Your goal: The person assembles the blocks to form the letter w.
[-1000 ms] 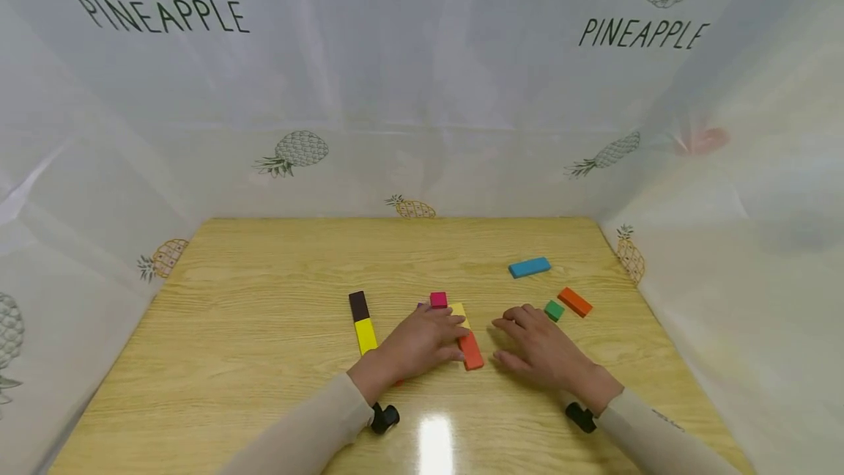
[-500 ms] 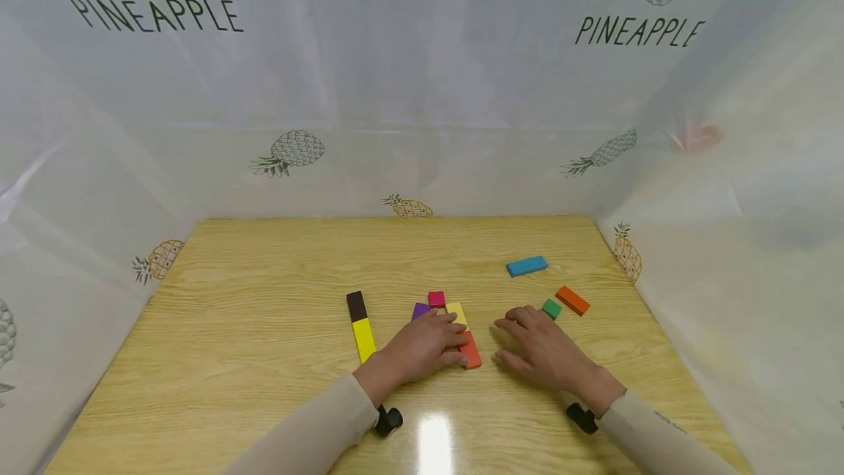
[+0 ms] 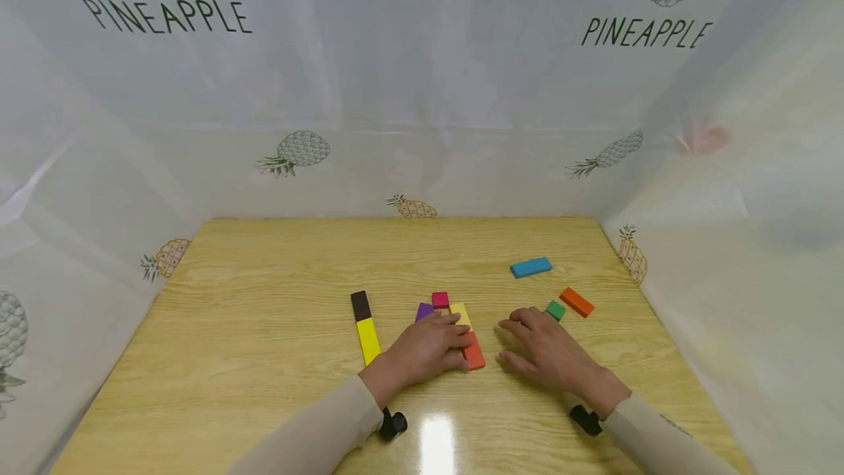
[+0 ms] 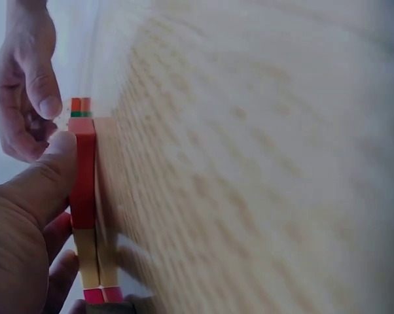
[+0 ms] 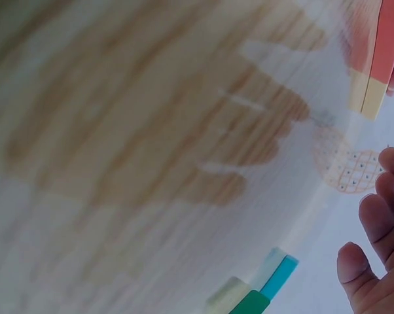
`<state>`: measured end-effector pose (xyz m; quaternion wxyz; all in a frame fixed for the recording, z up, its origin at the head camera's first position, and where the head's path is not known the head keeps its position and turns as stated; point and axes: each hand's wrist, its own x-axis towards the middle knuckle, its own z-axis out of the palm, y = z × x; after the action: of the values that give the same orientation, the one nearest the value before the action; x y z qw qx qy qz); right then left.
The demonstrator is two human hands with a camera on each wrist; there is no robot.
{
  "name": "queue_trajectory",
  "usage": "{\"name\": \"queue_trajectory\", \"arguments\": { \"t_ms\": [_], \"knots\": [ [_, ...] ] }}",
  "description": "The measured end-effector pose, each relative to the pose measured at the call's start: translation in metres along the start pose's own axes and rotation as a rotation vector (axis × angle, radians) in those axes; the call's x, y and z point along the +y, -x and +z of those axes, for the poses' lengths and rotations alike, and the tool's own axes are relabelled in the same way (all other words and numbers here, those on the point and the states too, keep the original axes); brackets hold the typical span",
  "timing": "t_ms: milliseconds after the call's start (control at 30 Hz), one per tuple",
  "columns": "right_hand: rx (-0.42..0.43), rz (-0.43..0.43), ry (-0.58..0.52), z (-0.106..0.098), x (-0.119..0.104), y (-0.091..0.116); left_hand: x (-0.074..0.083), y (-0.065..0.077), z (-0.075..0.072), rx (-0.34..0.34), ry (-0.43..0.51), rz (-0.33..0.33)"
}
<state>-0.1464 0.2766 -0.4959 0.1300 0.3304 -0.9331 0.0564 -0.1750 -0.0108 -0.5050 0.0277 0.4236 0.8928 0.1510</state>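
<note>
Near the middle of the wood-grained bench (image 3: 264, 262), a red block (image 3: 474, 356) lies end to end with a pale yellow block (image 3: 459, 313), the pair slanting off toward the far left. The person's left hand (image 3: 422, 350) is laid over them, thumb by the red block's near end, the fingers loosely spread and resting rather than clenched. Past those fingers I can see a pink cube (image 3: 439, 300) and a corner of a purple block (image 3: 424, 311). To the right, the right hand (image 3: 550, 350) sits just beside a green block (image 3: 557, 308), its fingers apart and softly bent. An orange block (image 3: 576, 302) lies just right of the green one, and a blue block (image 3: 531, 267) is farther off. Over on the left, a bright yellow block (image 3: 368, 341) meets a dark block (image 3: 360, 306) end to end. Pineapple-printed sheeting (image 3: 409, 79) hangs along the far side.
</note>
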Motion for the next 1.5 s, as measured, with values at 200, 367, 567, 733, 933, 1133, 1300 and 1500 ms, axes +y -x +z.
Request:
{"name": "queue_trajectory", "arguments": {
  "t_ms": [200,367,567,733,933,1133,1300,1500],
  "knots": [
    [0.007,-0.004,0.008,0.001,0.001,0.000,0.000,-0.001,0.000,0.003,-0.009,0.002],
    [0.015,-0.011,0.007,0.001,0.002,0.000,0.006,-0.003,0.001,0.051,-0.054,-0.014],
    [0.024,-0.021,0.006,0.001,0.002,0.000,0.007,-0.002,0.002,0.082,-0.067,-0.011],
    [0.028,-0.017,-0.004,0.001,0.003,-0.001,0.006,0.000,0.001,0.078,-0.064,-0.006],
    [0.024,-0.012,-0.002,0.003,0.003,-0.001,0.006,-0.002,-0.001,0.050,-0.094,0.014],
    [0.013,-0.004,-0.002,0.004,0.003,-0.002,0.002,0.000,-0.002,-0.013,-0.070,0.029],
    [0.009,-0.005,0.005,0.004,0.004,-0.003,-0.003,0.001,-0.005,-0.093,-0.079,0.057],
    [0.013,-0.014,-0.008,0.004,0.002,-0.004,-0.009,0.004,-0.006,-0.113,-0.113,0.096]
  ]
}}
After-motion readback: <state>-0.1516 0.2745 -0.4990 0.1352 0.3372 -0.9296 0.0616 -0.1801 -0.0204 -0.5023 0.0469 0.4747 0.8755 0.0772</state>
